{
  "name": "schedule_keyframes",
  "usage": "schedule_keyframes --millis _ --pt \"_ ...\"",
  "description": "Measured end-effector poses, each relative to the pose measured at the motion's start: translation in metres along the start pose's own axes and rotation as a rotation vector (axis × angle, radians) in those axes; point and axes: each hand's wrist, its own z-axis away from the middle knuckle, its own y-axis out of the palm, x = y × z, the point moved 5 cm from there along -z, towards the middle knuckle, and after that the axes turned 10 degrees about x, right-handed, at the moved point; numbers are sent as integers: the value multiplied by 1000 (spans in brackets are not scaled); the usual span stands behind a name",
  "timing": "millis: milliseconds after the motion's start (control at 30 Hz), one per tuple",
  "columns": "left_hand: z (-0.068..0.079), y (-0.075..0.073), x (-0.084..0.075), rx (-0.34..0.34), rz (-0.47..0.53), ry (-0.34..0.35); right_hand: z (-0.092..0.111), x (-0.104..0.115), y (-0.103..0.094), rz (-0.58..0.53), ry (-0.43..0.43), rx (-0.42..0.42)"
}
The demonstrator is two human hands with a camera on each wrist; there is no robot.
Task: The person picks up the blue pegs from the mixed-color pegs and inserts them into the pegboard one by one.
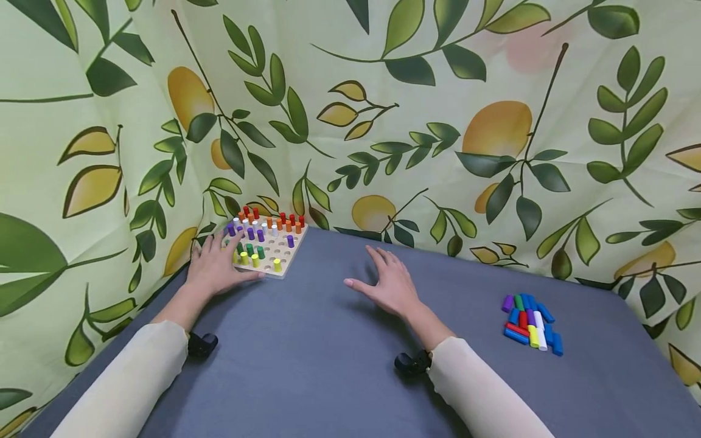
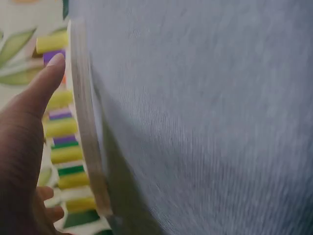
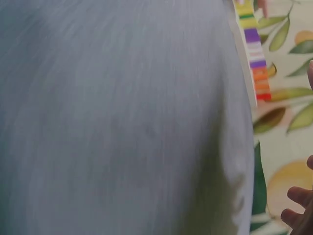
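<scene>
A light wooden pegboard [image 1: 289, 250] stands at the table's far left corner. Its coloured pegs run in rows, from red at the back through orange, white, purple and green to yellow pegs [image 2: 63, 129] at the front. My left hand [image 1: 216, 267] is at the board's left front, fingers spread over that side and partly hiding it. The left thumb [image 2: 46, 85] extends along the front edge; whether it touches is unclear. To the right of the board, my right hand [image 1: 391, 285] hovers above the table with fingers extended, holding nothing.
Loose pegs in blue, red, white, purple, green and yellow lie in a pile, with a white peg [image 1: 541, 338] among them, on the right of the blue-grey table [image 1: 306, 365]. A leaf-patterned cloth [image 1: 339, 55] rises behind and to the left.
</scene>
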Motion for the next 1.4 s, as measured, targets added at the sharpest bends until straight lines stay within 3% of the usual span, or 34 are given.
schedule_keyframes --millis 300,433,700,1000,1400 --pt "-3 6 29 -10 114 -45 -34 50 44 -94 -62 74" --pt "-6 10 32 -16 181 -64 -43 64 60 -141 -70 111" --pt "-13 17 33 22 205 -57 -63 82 84 -121 -92 153" --pt "-11 17 38 32 184 -89 -81 100 99 -28 -126 174" --pt "-8 19 30 26 175 -105 -79 102 103 64 -90 149"
